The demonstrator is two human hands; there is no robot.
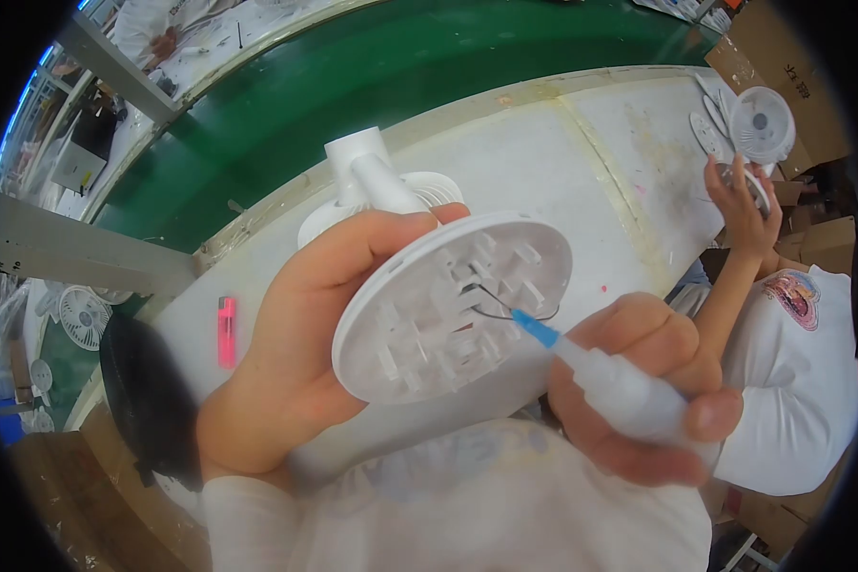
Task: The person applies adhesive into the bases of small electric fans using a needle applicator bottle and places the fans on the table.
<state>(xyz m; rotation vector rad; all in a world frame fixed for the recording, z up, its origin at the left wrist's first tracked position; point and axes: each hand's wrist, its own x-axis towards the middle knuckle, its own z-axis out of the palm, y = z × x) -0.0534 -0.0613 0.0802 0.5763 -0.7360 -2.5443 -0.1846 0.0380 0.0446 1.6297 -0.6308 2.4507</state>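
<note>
My left hand [300, 324] grips the rim of a round white plastic base [429, 334], tilted so its ribbed inner side faces me. Thin dark wires stick out from the middle of the base. In my right hand [639, 381] is a white squeeze bottle [629, 396] with a blue tip [534, 327]. The tip is at the wires, just over the inside of the base; whether it touches them I cannot tell. Behind the base, a white fan part with a stem [360, 162] rests on the table.
A pink lighter [226, 332] lies on the white table [534, 153] at the left. Beyond the table runs a green belt [381, 71]. On the right, a co-worker's hand [745, 214] holds a white part near a round fan part [762, 124]. A black object [148, 391] stands at the lower left.
</note>
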